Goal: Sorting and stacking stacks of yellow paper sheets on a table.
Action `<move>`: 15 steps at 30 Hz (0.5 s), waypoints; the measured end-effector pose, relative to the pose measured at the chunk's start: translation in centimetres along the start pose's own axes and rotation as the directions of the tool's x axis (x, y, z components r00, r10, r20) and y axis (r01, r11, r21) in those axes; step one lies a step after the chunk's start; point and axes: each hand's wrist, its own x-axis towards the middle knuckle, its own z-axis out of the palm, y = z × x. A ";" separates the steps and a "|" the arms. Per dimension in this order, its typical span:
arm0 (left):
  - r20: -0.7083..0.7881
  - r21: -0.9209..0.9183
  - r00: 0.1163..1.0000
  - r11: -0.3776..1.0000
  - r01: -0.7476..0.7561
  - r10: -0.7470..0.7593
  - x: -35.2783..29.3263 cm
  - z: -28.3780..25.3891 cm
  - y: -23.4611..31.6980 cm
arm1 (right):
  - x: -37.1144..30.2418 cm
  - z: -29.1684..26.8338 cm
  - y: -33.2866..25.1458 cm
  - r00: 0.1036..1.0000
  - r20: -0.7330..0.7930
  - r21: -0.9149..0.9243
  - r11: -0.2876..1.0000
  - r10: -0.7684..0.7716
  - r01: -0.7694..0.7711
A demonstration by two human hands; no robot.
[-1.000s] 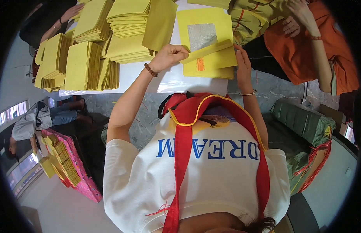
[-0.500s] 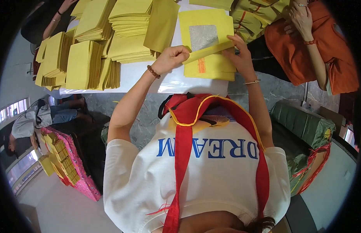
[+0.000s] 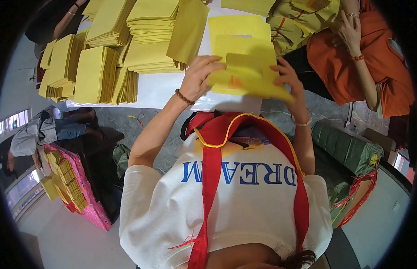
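Folded yellow sheet (image 3: 255,48) between your two hands, motion-blurred, over the near right corner of the surface (image 3: 161,89); a blurred orange mark shows toward its lower part. Under it, a flat yellow sheet (image 3: 237,27), a sliver of silver showing past the fold.

Your left hand (image 3: 200,75) is at the sheet's left edge, fingers reaching in; blur hides the thumb's contact, so can't tell whether that grip pinches. Your right hand (image 3: 291,80) is at the opposite edge, fingers bent and apart, a corner of paper across the palm; can't tell if that grip is closed on it. Hands at both sides likely keep the paper square.

Left of you, yellow paper stacks (image 3: 94,74) reach the surface's near edge, probably for easy reach. A larger sheet (image 3: 187,33) leans by them. Beyond the right edge: red-tied yellow bundles (image 3: 283,28) and a co-worker's hand (image 3: 350,36).
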 end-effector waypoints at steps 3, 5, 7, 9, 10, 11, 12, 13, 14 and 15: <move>0.126 -0.097 0.992 0.995 0.012 0.000 -1.8 0.2 -0.1 | -1.2 0.3 -0.7 0.994 0.113 -0.159 0.987 -0.012 0.030; 0.169 -0.108 0.985 0.994 0.033 -0.014 -2.5 0.5 -0.4 | -2.0 1.0 0.7 0.976 0.201 -0.100 0.993 0.087 -0.068; 0.130 -0.074 0.991 0.997 -0.012 0.022 -2.5 0.6 0.0 | -2.2 1.1 2.8 0.973 0.223 -0.123 0.992 0.067 -0.040; 0.122 -0.038 0.989 0.996 0.083 -0.078 -2.4 0.9 0.6 | -2.0 1.3 3.1 0.966 0.253 -0.141 0.990 0.042 -0.006; 0.111 -0.006 0.978 0.984 0.176 -0.174 -2.5 1.0 0.8 | -1.8 1.6 1.7 0.936 0.217 -0.014 0.960 0.276 -0.280; 0.110 -0.006 0.978 0.984 0.179 -0.177 -2.5 1.3 0.7 | -1.6 2.0 1.0 0.842 0.211 0.118 0.843 0.496 -0.525; 0.071 -0.032 0.978 0.979 0.200 -0.198 -2.3 1.6 0.6 | -1.6 2.1 1.0 0.842 0.207 0.116 0.842 0.498 -0.526; 0.033 -0.059 0.975 0.974 0.221 -0.219 -2.2 2.0 0.5 | -1.7 2.3 1.2 0.849 0.176 0.161 0.837 0.497 -0.523; 0.034 -0.062 0.976 0.974 0.218 -0.216 -2.1 2.2 0.6 | -1.9 2.4 1.4 0.855 0.145 0.206 0.830 0.498 -0.518; 0.025 -0.098 0.945 0.940 0.326 -0.325 -2.1 2.4 0.7 | -2.1 2.6 1.8 0.854 0.144 0.205 0.829 0.500 -0.520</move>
